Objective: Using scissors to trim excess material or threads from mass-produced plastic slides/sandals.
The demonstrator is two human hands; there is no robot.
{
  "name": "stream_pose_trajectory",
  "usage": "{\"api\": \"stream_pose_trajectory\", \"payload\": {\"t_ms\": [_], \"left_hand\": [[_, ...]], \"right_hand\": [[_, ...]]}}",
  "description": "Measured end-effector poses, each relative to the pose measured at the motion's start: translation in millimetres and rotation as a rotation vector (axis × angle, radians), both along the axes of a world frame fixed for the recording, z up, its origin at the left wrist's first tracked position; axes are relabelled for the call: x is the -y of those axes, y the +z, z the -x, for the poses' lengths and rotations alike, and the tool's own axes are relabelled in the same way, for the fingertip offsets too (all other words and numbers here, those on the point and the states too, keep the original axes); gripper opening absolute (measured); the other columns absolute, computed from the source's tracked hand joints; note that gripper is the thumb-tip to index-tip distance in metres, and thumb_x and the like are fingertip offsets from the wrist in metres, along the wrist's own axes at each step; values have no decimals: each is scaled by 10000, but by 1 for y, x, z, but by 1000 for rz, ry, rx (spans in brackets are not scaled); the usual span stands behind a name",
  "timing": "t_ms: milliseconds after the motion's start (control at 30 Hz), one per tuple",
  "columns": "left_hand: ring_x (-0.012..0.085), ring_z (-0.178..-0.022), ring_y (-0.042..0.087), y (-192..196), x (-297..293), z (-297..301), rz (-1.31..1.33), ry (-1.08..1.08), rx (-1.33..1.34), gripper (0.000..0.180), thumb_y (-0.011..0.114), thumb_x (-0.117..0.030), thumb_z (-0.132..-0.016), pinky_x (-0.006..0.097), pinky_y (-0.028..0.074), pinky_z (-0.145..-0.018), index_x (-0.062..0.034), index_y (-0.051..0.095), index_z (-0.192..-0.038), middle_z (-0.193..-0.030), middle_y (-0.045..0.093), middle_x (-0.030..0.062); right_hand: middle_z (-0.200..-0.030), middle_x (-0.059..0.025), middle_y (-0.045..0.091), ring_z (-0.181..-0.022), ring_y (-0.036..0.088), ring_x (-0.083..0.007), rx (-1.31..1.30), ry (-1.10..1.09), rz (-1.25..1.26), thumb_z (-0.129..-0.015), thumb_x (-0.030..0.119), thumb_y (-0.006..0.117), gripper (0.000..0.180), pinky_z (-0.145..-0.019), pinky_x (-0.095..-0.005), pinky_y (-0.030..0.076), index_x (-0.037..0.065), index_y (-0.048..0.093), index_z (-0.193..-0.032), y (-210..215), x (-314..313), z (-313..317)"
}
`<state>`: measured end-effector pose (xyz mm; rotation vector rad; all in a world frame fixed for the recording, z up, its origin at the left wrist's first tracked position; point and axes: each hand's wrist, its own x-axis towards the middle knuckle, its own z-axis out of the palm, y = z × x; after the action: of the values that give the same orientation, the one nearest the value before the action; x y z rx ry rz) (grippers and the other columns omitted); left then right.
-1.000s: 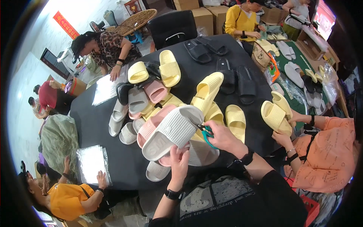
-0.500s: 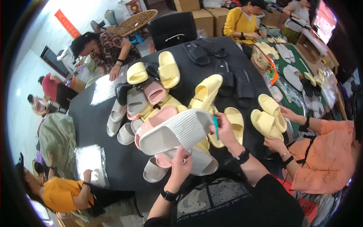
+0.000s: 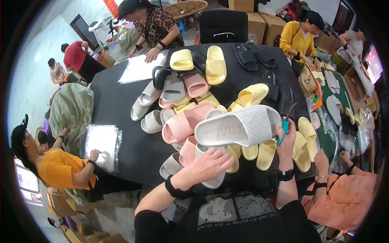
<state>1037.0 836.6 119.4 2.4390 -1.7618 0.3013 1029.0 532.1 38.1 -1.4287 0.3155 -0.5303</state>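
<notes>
My right hand (image 3: 287, 139) is closed around teal-handled scissors (image 3: 282, 133) and the right end of a light grey slide slipper (image 3: 255, 125). The slipper hangs tilted above the pile, its footbed facing me and its ribbed strap to the right. My left hand (image 3: 211, 165) lies below it, back up and fingers stretched out, over another grey slipper (image 3: 214, 180). Whether the fingers touch that slipper is hard to see. Beside the hands lie a pink slipper (image 3: 187, 151), a larger pink one (image 3: 184, 123) and several yellow slippers (image 3: 266, 154).
Slippers in grey, pink, yellow and black cover the middle of the black table (image 3: 109, 99). Stacks of clear bags (image 3: 101, 148) lie at left and far left. Black slippers (image 3: 246, 56) rest at the back. Co-workers sit or stand around; one in orange (image 3: 340, 198) is close at right.
My head view has shifted, so the scene sits further right. My left hand has let go of the grey slipper and moved below it, fingers now stretched. The slipper stays in my right hand.
</notes>
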Motion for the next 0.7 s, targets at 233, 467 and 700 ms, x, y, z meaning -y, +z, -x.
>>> {"api": "stream_pose_trajectory", "payload": {"t_ms": [233,467,700], "left_hand": [[175,-947,501,-44,-25,4,95,48,-162,339,571,-98,-710,320,385,-842,-85,557,-1049,-1082,533,31],[289,-912,515,-103,-78,31,688,869,-432,370,704,-75,-703,377,426,-775,-26,536,-1029,-1053,516,150],[140,-738,569,-152,-113,68,725,1105,-1504,316,499,-228,-931,275,503,-622,18,459,-1124,-921,567,87]], "right_hand": [[-1038,-76,540,-905,536,-124,-26,27,279,-778,60,609,469,-777,-243,455,-11,425,-1203,5,18,-6],[-932,-77,567,-790,553,-116,-130,134,312,-775,28,607,457,-646,-234,469,-6,427,-1194,24,17,-17],[-908,-61,565,-805,543,-119,-33,245,419,-757,0,619,452,-733,-251,452,-8,443,-1174,21,-5,-35]]}}
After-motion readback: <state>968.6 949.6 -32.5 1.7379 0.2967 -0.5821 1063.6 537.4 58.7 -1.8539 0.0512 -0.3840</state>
